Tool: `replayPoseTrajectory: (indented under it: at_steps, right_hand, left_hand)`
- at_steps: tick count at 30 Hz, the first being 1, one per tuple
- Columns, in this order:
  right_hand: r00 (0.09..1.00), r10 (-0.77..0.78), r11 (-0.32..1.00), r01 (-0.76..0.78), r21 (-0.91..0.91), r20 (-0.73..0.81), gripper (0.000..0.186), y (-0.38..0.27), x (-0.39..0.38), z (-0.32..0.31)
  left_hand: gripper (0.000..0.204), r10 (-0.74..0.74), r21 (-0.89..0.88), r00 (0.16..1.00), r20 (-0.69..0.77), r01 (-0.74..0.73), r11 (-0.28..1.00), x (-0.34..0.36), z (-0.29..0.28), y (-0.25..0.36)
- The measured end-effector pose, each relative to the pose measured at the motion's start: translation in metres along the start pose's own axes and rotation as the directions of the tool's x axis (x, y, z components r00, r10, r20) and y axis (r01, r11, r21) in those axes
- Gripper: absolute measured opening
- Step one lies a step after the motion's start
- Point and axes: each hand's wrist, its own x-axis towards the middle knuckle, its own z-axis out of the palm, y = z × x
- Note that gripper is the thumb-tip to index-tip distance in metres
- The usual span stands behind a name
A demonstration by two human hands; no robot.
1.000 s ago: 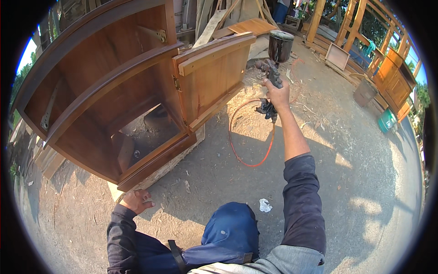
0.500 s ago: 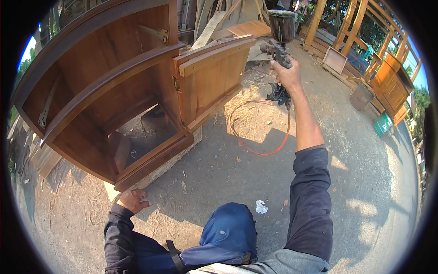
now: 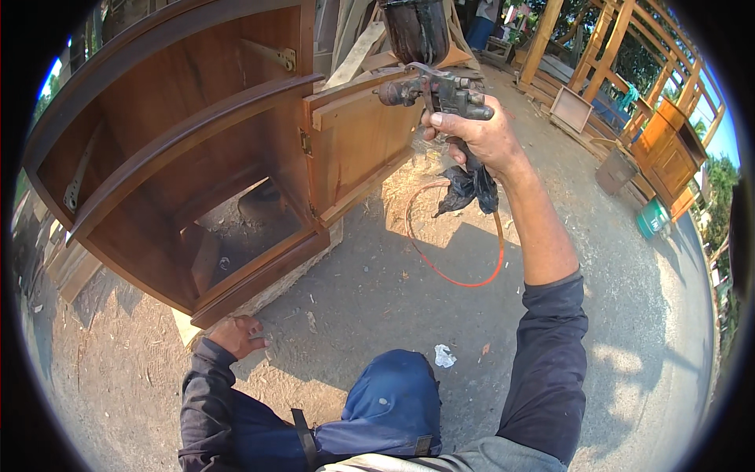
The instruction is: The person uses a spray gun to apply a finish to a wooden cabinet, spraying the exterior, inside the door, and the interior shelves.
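Observation:
My right hand (image 3: 484, 138) grips a dark, stained spray gun (image 3: 452, 98) with a dark cup (image 3: 413, 31) on top, held in front of the open cabinet door (image 3: 354, 153). Black plastic (image 3: 464, 189) is wrapped low on the gun, where an orange hose (image 3: 494, 267) runs down and loops on the ground. The brown wooden cabinet (image 3: 200, 130) has a shelf rail, metal fittings and an opening in its bottom. My left hand (image 3: 236, 338) is open, fingers slightly curled, beside the cabinet's lower front edge; I cannot tell whether it touches it.
Leaning boards (image 3: 354, 51) stand behind the cabinet. Timber framing (image 3: 609, 43), a shallow wooden tray (image 3: 570, 108), an orange-brown cabinet (image 3: 667, 149), a rusty container (image 3: 613, 169) and a green bucket (image 3: 653, 216) are at right. A white scrap (image 3: 444, 355) lies by my knee.
My right hand has brought the spray gun up and closer, tilting it so its nozzle points left and its cup rises to the top of view. My left hand has hardly moved.

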Motion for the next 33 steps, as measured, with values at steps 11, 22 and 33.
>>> replayPoseTrajectory:
  at_steps: [11,22,33]
  right_hand:
    - [0.995,0.072,0.984,-0.082,-0.157,-0.066,0.022,0.007,0.071,-0.038]
    - [0.943,0.040,0.807,-0.225,-0.546,-0.330,0.022,0.031,0.129,-0.078]
    - [0.879,-0.296,0.410,-0.237,-0.881,-0.374,0.038,0.075,0.152,-0.095]
  left_hand:
    - [0.043,-0.038,-0.027,0.999,-0.011,0.038,0.999,-0.005,-0.002,-0.014]
    - [0.051,-0.102,-0.016,0.994,0.041,0.103,0.995,-0.014,-0.007,-0.034]
    - [0.053,-0.164,-0.028,0.984,0.076,0.167,0.986,-0.016,-0.013,-0.033]
